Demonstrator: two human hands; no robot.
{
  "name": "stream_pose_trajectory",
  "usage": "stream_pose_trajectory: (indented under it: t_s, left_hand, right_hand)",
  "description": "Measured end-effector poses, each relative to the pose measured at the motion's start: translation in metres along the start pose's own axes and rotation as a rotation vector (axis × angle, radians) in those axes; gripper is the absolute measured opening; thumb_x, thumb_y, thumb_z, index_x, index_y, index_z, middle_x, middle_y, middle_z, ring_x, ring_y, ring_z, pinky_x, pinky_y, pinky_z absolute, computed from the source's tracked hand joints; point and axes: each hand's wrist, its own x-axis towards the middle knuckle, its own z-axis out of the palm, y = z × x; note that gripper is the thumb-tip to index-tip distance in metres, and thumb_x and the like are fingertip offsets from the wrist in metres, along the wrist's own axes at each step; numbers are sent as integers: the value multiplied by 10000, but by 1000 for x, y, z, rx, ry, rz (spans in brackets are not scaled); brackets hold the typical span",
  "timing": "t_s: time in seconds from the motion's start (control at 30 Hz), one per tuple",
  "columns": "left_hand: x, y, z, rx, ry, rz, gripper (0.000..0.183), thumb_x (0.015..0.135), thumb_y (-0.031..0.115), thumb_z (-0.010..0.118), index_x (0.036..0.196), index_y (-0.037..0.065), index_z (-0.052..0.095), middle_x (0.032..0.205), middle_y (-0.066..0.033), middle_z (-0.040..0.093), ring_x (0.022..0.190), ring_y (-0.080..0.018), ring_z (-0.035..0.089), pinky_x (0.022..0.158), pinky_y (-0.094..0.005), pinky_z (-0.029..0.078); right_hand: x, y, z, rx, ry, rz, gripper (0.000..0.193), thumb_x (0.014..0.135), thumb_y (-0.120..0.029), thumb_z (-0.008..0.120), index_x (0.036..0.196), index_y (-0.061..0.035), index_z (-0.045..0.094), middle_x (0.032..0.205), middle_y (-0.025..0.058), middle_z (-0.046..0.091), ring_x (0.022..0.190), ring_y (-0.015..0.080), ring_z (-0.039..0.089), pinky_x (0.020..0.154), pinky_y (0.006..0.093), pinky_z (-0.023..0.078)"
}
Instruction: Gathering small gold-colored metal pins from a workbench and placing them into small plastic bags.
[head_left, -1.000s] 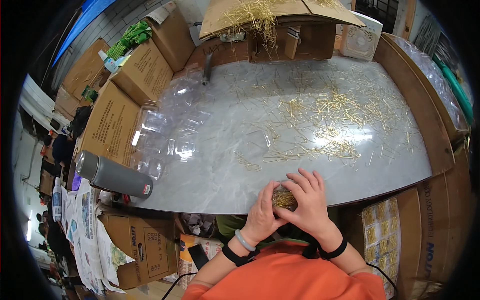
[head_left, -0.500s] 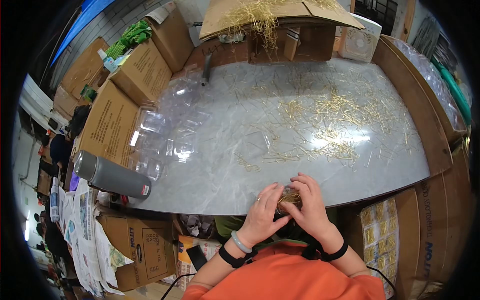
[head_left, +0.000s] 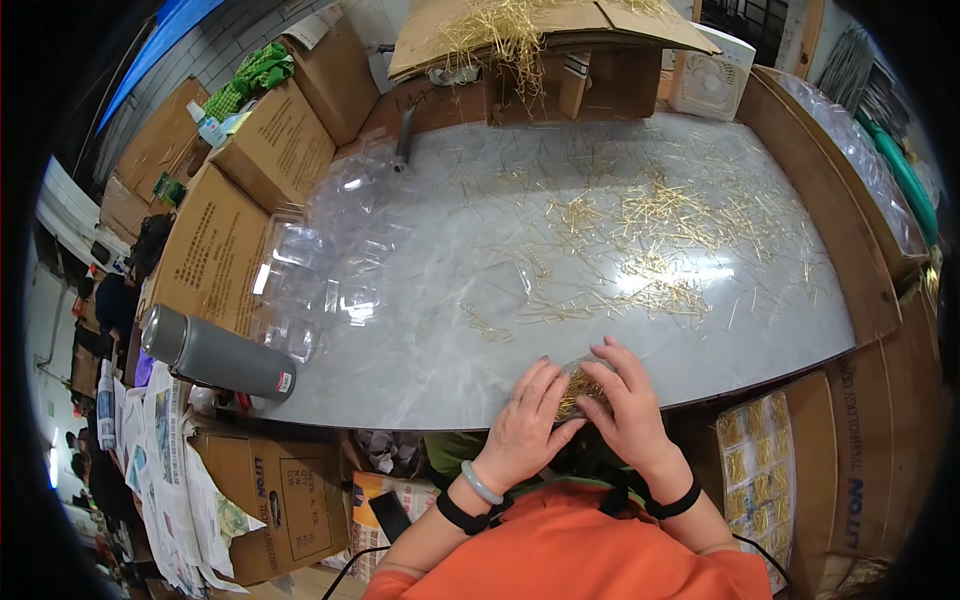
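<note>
Between my two hands, at the table's front edge, is a bundle of thin gold wire hooks (head_left: 577,390). My left hand (head_left: 527,412) curves round its left side, fingers together. From the other side my right hand (head_left: 630,410) presses on it with bent fingers and thumb. Whether a clear box encloses the bundle is hidden by my fingers. Many loose gold wire hooks (head_left: 665,205) lie scattered over the grey marbled tabletop (head_left: 420,340), thickest at the right. A small clear plastic piece (head_left: 508,282) rests left of them.
Clear plastic boxes (head_left: 300,245) cluster at the left, behind a grey flask (head_left: 222,355) lying on its side. Cardboard boxes (head_left: 215,250) wall the left edge. At the back stand an open carton (head_left: 630,95) and a white fan (head_left: 712,82). Filled packs (head_left: 757,465) sit lower right.
The bundle has turned slightly between my hands, and my fingers have shifted around it. The whole view has moved a little; the things on the table stay as they were.
</note>
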Motion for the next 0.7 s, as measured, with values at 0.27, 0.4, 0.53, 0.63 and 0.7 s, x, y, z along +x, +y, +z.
stream_pose_trajectory:
  t_s: [0.27,0.4,0.53,0.63,0.7]
  left_hand:
    - [1,-5,-21,-389,-131,-111,1044,765,137,791,1604,-14,188,1606,-255,317,1499,-434,323,1223,-469,333]
    - [3,-18,-28,-751,-197,-143,1107,762,83,714,1651,22,57,1681,-214,201,1573,-363,199,1273,-470,211]
    - [1,-20,-32,-975,-225,-148,1127,793,125,704,1660,31,-10,1723,-173,98,1608,-309,84,1288,-489,117]
    - [4,-3,-35,-972,30,-134,990,862,138,679,1656,24,99,1677,-212,243,1577,-382,201,1262,-495,221]
    - [4,-5,-38,-601,59,-147,861,920,185,667,1628,7,210,1656,-223,279,1564,-404,219,1255,-508,233]
  right_hand:
    - [3,-22,-13,-204,-148,-72,745,821,-444,804,1442,-114,557,1561,187,437,1430,470,394,1171,599,343]
    - [4,-24,-2,-228,-78,-60,722,769,-379,857,1392,-127,594,1512,182,478,1363,449,455,1121,565,405]
    - [4,-31,6,-148,65,-21,685,711,-266,896,1328,-119,638,1442,173,535,1305,419,502,1052,528,470]
    - [6,-38,4,-173,200,-58,684,705,-239,886,1332,-123,638,1435,168,539,1305,414,501,1052,528,464]
    - [8,-35,6,-252,193,-45,680,720,-255,873,1344,-133,631,1433,164,540,1305,418,497,1074,541,438]
